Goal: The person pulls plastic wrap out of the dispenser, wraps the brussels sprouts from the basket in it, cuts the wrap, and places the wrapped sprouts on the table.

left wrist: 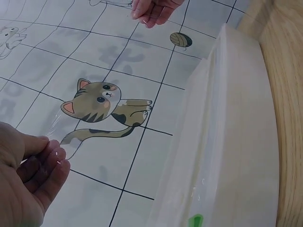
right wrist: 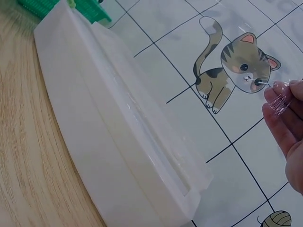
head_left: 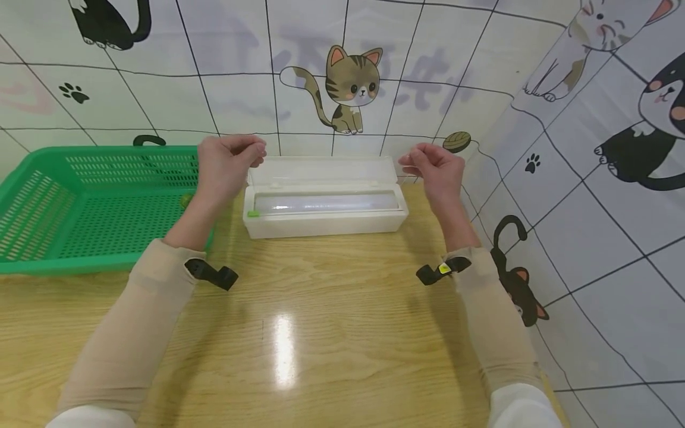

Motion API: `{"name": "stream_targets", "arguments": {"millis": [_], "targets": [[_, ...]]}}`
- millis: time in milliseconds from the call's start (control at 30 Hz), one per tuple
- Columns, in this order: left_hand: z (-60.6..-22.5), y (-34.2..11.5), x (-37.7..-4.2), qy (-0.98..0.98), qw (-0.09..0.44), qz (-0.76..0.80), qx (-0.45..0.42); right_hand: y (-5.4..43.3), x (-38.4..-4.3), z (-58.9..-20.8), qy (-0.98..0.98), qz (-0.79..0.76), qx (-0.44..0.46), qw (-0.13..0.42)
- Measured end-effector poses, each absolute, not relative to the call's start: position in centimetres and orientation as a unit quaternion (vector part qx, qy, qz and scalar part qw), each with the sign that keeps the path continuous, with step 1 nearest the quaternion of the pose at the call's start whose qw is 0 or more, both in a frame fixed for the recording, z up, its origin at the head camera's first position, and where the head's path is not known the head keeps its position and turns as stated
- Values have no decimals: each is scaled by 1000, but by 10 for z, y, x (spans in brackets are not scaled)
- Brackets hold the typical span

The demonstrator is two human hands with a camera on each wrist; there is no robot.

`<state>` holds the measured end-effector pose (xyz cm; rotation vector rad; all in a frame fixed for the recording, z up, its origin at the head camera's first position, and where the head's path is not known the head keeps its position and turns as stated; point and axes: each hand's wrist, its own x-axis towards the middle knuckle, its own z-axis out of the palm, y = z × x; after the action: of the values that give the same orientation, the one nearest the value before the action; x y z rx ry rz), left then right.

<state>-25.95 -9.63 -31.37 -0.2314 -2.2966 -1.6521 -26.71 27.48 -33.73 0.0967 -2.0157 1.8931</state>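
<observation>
Arms stretched forward in beige fabric sleeves (head_left: 155, 309). Green perforated plastic basket (head_left: 101, 263) gets cropped at left, next to a lid-up white rectangular box (head_left: 326, 226). Up near its ends, left hand (head_left: 223, 169) and right hand (head_left: 441, 175) are well apart, fingertips pinching thin clear film (right wrist: 280, 104); honestly, can barely see its middle between them.

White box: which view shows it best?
Head view: the white box shows end to end, open top and raised lid included. The left wrist view shows it slantwise, cut off at the bottom; the right wrist view, also slantwise, clips it at top and bottom.
</observation>
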Motion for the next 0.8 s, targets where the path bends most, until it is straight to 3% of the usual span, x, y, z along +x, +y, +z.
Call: {"name": "stream_targets", "arguments": {"millis": [800], "targets": [[-274,-97,-243,-785,168,-589,-91,280,-247,-303,-682,684,126,225]]}}
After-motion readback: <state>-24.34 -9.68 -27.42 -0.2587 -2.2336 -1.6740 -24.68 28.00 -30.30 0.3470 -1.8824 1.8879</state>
